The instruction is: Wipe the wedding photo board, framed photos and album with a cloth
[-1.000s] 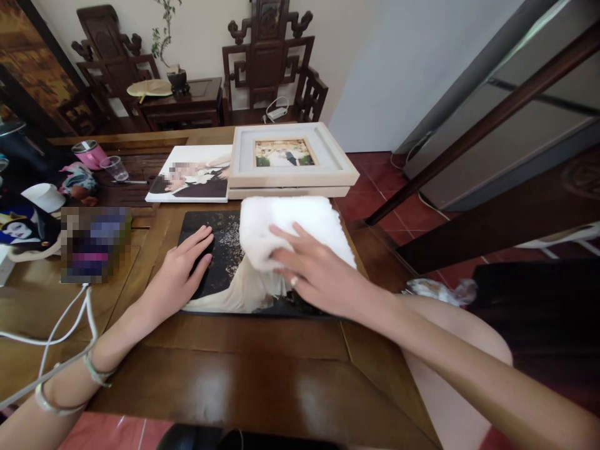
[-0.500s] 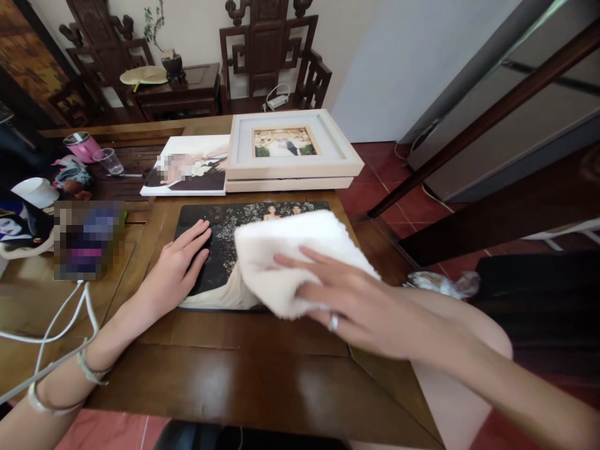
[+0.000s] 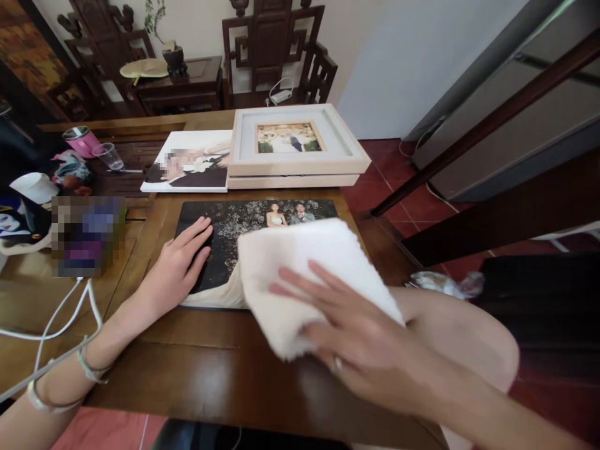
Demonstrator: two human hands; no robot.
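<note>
A dark wedding photo panel (image 3: 229,231) lies flat on the wooden table, showing a couple among small pale flowers. My left hand (image 3: 175,265) rests on the panel's left edge, fingers stretched out, holding nothing. Over the panel's right part, and past its front edge, spreads a white fluffy cloth (image 3: 290,250). My right hand (image 3: 351,334), wearing a ring, holds this cloth with its fingers laid across the top; the thumb side is partly hidden and a little blurred. The cloth covers the panel's lower right corner.
Behind the panel lie a white-edged photo print (image 3: 197,165) and stacked pale frames (image 3: 300,165). To the left are a blurred-out device (image 3: 87,237) with white cables (image 3: 89,306), a pink mug (image 3: 83,142) and a clear plastic cup (image 3: 109,156). The wooden table (image 3: 210,362) ends at the right.
My right hand and the cloth have moved toward me and slightly right, uncovering the couple in the photo. The left hand stays on the panel's left edge.
</note>
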